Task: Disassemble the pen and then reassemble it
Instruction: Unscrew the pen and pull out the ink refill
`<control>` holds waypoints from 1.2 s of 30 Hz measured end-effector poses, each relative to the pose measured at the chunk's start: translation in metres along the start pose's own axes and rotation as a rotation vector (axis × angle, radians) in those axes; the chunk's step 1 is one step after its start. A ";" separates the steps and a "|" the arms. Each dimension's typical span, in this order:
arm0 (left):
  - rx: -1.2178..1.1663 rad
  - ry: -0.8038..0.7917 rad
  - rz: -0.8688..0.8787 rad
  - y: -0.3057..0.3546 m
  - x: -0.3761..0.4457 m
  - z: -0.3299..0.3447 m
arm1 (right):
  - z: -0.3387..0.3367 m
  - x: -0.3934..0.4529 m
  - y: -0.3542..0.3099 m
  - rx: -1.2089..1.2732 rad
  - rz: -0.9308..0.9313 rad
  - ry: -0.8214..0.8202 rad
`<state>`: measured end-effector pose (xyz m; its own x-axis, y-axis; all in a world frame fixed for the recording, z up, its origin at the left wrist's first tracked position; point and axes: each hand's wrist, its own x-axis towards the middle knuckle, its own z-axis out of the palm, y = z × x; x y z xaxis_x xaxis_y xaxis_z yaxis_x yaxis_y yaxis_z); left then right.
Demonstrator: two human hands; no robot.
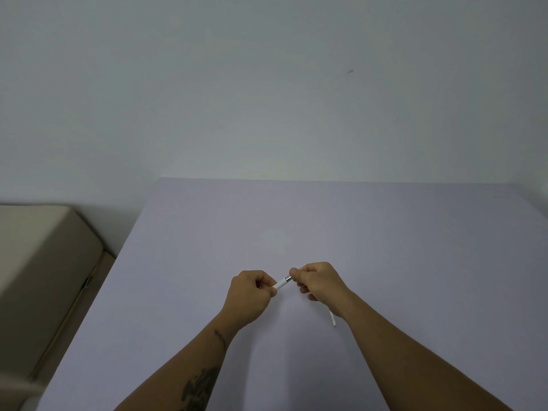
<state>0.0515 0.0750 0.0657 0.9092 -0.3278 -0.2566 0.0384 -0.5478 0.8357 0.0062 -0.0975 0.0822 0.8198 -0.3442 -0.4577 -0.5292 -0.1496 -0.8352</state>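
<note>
Now my left hand [249,295] and right hand [318,281] pinch the pen [282,282] shut at either end; unscrewing or screwing, I judge; next, a counter-twist.

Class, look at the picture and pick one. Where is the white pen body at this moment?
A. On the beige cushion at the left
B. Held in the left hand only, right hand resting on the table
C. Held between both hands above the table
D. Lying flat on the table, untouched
C: the white pen body spans the gap between the left hand and the right hand, each gripping one end above the table.
</note>
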 end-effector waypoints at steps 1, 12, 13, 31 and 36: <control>0.000 0.001 0.003 0.000 0.000 -0.001 | 0.001 -0.001 0.000 -0.020 -0.011 0.005; -0.003 0.102 0.072 0.002 -0.004 -0.007 | 0.010 -0.004 -0.009 0.050 -0.066 0.044; -0.003 0.111 0.076 0.002 -0.004 -0.007 | 0.011 -0.004 -0.010 0.033 -0.068 0.056; -0.049 0.195 0.082 -0.006 -0.005 -0.010 | 0.031 -0.003 -0.022 0.206 -0.084 -0.012; -0.070 0.150 0.063 -0.007 -0.002 -0.009 | 0.037 -0.001 -0.025 0.195 -0.126 -0.001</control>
<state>0.0534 0.0867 0.0649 0.9621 -0.2387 -0.1319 0.0035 -0.4727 0.8812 0.0266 -0.0592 0.0920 0.8769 -0.3333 -0.3463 -0.3703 -0.0093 -0.9289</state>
